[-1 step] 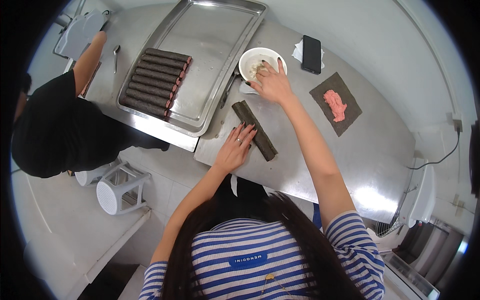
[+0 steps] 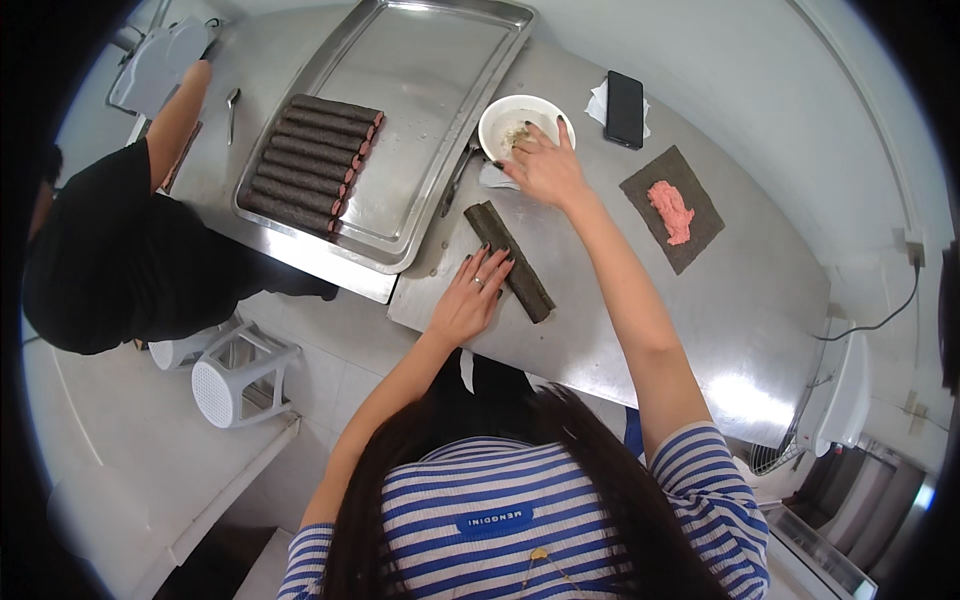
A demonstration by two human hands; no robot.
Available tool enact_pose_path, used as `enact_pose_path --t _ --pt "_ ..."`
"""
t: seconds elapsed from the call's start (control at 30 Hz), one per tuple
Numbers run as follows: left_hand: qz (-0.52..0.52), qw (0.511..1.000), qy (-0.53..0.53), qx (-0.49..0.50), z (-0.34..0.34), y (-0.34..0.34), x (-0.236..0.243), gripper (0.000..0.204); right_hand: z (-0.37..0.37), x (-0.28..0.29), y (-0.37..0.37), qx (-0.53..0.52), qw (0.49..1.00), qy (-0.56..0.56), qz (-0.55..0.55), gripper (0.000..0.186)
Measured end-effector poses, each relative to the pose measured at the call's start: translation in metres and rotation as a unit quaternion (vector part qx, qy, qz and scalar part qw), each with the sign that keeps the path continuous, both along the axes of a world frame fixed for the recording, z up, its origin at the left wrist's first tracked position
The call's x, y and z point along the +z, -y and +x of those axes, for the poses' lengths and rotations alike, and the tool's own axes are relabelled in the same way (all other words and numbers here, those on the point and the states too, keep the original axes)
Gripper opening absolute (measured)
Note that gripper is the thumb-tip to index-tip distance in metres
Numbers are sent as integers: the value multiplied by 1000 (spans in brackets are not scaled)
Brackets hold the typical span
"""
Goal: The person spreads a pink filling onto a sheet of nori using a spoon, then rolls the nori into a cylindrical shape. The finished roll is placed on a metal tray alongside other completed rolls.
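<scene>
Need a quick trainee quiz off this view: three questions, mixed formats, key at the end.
1. Multiple choice: what does the person's bare left hand touch?
A) the dark brown tubular roll
B) the black rectangular phone
C) the small metal spoon

2. True or false: the person's bare right hand rests on the shallow rectangular metal tray.

3. Fill in the colour: a soft ____ lump lies on the thin, dark, four-cornered sheet.

Key:
1. A
2. False; it is at the round white bowl.
3. Pink
</scene>
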State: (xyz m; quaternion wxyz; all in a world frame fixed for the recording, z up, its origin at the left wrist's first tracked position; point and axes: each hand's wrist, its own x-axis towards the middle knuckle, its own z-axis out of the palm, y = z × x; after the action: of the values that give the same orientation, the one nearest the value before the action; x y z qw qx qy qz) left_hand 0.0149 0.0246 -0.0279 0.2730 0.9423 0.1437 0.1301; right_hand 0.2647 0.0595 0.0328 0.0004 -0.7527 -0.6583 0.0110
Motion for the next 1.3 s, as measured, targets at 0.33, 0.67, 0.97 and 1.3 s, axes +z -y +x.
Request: enact_pose_path --t 0.33,0.67,0.97,1.3 --pt "0 1000 10 -2 3 -3 -3 58 -29 -37 55 159 981 -93 67 38" --pt "8 1000 2 -4 2 -5 1 58 5 -5 30 101 980 -81 151 35" --pt "10 1000 4 -2 3 -5 -2 60 22 -18 -3 74 991 -86 67 35" --pt "0 1000 5 3 2 -4 -3 60 -33 -19 131 156 972 -164 -59 42"
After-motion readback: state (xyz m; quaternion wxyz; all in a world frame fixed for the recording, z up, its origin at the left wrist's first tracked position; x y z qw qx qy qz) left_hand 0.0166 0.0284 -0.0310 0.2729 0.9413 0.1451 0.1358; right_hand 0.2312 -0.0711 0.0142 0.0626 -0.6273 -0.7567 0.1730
